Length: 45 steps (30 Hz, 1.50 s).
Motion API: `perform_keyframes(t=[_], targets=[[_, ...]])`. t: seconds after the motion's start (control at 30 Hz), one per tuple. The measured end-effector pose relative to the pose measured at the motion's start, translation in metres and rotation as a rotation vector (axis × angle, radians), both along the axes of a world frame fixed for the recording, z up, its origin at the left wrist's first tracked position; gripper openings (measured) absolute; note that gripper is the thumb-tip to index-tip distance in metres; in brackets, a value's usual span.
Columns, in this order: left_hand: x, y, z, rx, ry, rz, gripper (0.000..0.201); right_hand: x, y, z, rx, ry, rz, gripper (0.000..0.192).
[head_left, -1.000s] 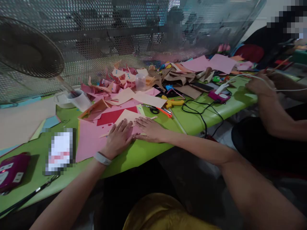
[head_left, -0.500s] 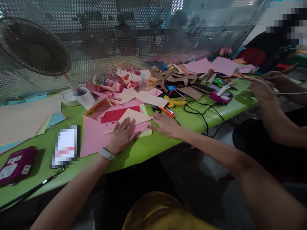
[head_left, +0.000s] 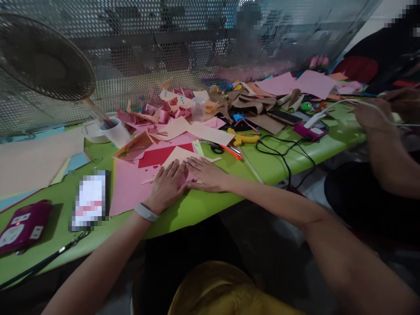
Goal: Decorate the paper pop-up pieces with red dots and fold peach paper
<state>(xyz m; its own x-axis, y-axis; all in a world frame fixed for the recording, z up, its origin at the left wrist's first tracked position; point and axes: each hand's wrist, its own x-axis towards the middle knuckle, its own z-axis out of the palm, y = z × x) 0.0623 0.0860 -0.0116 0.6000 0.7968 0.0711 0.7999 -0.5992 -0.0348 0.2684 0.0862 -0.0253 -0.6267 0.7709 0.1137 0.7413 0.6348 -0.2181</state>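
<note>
A folded cream paper (head_left: 180, 154) lies on the table, with both my hands flat on its near edge. My left hand (head_left: 166, 184), a white band on its wrist, presses with fingers stretched out. Beside it, almost touching, my right hand (head_left: 208, 175) rests palm down with its fingers extended, covering part of the paper. Beneath are a red sheet (head_left: 151, 157) and a larger pink sheet (head_left: 126, 186). Just beyond my right hand lie an orange cutter (head_left: 232, 152) and black-handled scissors (head_left: 216, 148).
Folded pink paper pieces (head_left: 167, 109) and brown paper scraps (head_left: 252, 104) are heaped behind. A white cup (head_left: 117, 132) stands below a fan (head_left: 49, 57). A phone (head_left: 90, 201) and a purple power strip (head_left: 24, 227) lie left. Another person's hand (head_left: 372, 113) is at right.
My right hand has slid left along the paper, from its right corner to beside my left hand. My left hand has stayed in place. The camera view has shifted slightly.
</note>
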Motion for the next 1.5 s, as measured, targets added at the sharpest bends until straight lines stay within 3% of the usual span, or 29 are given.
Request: perform_keyframes(t=[0.37,0.63,0.97,1.1,1.3,1.4,1.5], targets=[[-0.014,-0.002,-0.004,0.016,-0.026,-0.045,0.075,0.000,-0.002,0.004,-0.021,-0.001,-0.011,0.097],[-0.041,-0.022,0.005,0.020,0.005,0.044,0.092,0.000,-0.004,0.009,-0.094,0.034,-0.032,0.102],[-0.052,-0.038,0.011,-0.005,0.002,0.126,0.095,0.003,-0.004,0.021,-0.200,0.034,-0.035,0.102],[-0.054,-0.036,0.008,0.003,-0.007,0.111,0.091,-0.017,-0.005,0.032,-0.176,0.023,-0.081,0.106],[-0.062,-0.032,0.001,0.049,0.013,0.061,0.077,-0.055,0.002,0.023,-0.150,0.035,0.096,0.100],[-0.062,-0.031,0.000,0.066,-0.005,0.067,0.082,-0.042,0.003,0.018,-0.173,0.035,0.041,0.101],[-0.060,-0.032,0.000,0.074,-0.030,0.073,0.086,-0.010,-0.001,0.019,-0.171,0.030,-0.041,0.102]])
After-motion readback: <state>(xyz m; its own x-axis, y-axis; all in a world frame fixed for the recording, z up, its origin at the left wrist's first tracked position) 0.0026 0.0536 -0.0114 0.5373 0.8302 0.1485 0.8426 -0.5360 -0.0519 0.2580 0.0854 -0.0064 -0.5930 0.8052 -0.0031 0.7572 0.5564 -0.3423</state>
